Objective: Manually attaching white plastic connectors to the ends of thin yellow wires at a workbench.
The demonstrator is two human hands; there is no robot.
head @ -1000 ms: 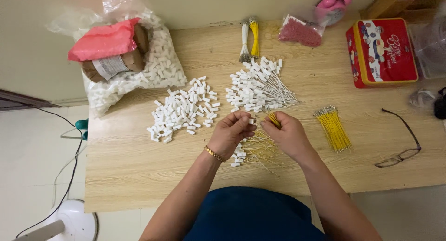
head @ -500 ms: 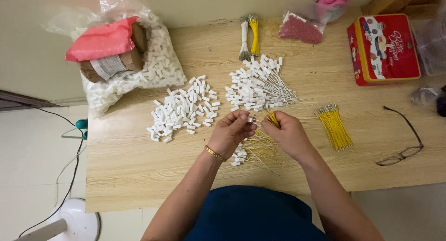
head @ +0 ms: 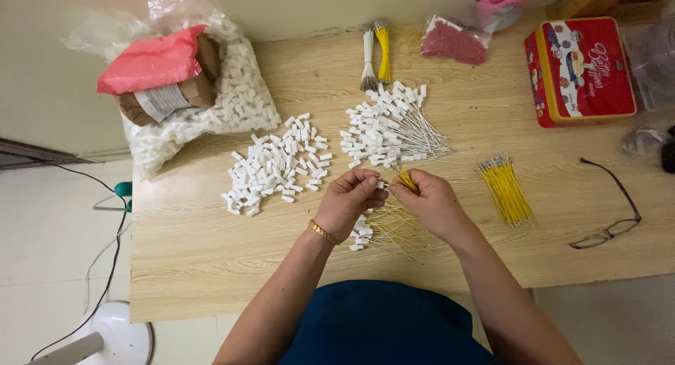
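My left hand [head: 348,200] pinches a small white plastic connector [head: 380,185] at its fingertips. My right hand [head: 430,203] holds a short yellow wire [head: 407,180] against that connector. Both hands meet above the middle of the wooden table [head: 211,259]. Under them lies a small pile of finished pieces [head: 385,228], white connectors with yellow wires. A heap of loose white connectors [head: 275,164] is to the left. A pile of connectors with thin grey wires [head: 390,126] lies just beyond my hands. A bundle of yellow wires [head: 506,189] lies to the right.
A clear bag of white connectors [head: 232,105] with a pink packet [head: 151,62] on it stands at the back left. White and yellow wire bundles [head: 376,52], a bag of red bits [head: 453,43], a red tin [head: 580,69] and glasses [head: 615,203] lie around.
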